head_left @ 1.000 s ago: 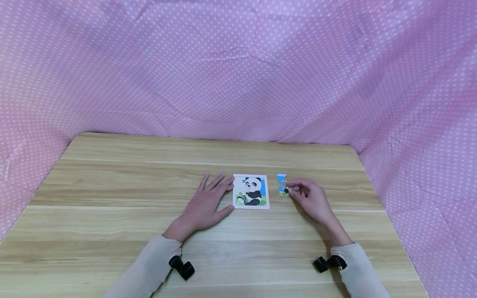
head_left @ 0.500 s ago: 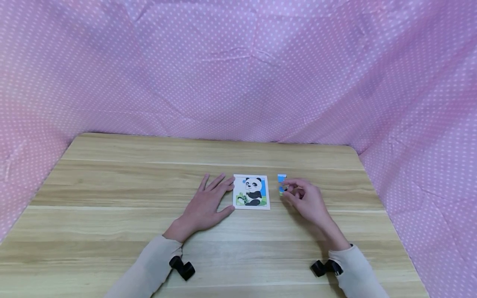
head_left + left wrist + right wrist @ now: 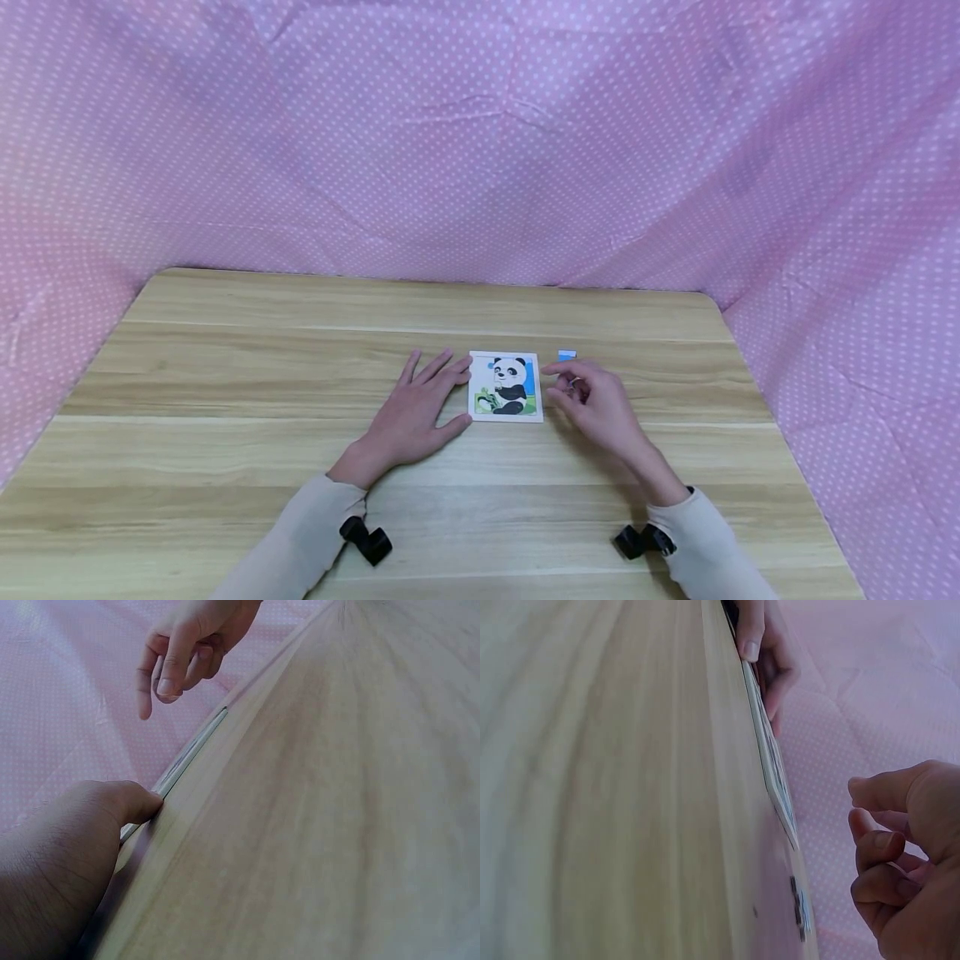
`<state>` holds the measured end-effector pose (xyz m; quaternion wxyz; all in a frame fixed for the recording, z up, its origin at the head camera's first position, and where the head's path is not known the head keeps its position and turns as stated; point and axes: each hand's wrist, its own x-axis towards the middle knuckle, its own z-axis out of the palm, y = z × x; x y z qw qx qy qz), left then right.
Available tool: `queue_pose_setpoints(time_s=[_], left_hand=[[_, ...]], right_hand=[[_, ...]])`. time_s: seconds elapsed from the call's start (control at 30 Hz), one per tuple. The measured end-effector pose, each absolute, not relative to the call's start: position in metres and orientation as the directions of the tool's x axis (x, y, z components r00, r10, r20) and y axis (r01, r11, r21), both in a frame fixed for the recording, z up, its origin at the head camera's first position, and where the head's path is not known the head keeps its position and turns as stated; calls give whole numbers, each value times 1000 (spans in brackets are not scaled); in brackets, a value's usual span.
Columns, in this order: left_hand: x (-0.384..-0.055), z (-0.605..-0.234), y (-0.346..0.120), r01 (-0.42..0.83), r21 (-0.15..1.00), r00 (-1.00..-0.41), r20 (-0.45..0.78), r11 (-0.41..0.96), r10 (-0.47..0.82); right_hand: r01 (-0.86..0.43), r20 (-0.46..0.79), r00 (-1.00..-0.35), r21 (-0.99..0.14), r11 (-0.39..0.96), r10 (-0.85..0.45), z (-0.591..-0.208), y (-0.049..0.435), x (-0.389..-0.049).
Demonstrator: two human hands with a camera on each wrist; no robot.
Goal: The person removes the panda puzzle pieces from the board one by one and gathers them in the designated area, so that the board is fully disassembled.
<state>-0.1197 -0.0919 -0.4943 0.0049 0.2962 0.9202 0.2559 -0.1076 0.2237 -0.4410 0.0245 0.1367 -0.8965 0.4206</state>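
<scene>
A square panda jigsaw puzzle in a white frame lies flat on the table in the head view. My left hand rests at its left side, fingers spread, with fingertips and thumb touching the frame's edge. Just off the puzzle's right side hovers my right hand, thumb and index finger apart, the other fingers loosely bent. I see nothing between its fingers in either wrist view. Behind it a blue puzzle piece shows in part. Loose pieces lie on the table in the right wrist view.
The wooden table spreads out around both hands. A pink dotted cloth hangs behind it and along the sides. Each sleeve bears a black wrist camera, such as the left one.
My right hand has moved left from the loose pieces toward the puzzle's right edge, and it now covers most of those pieces. The left hand and the puzzle stay put.
</scene>
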Motion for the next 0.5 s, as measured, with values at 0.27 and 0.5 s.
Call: queue_pose_setpoints(time_s=[0.27, 0.5], left_hand=[[-120, -494, -91, 543, 475, -824, 145, 692, 547], [-119, -494, -91, 542, 470, -825, 140, 696, 548]], right_hand=[[-276, 134, -952, -761, 587, -274, -439, 207, -107], [-297, 138, -942, -771, 564, -307, -442, 194, -107]])
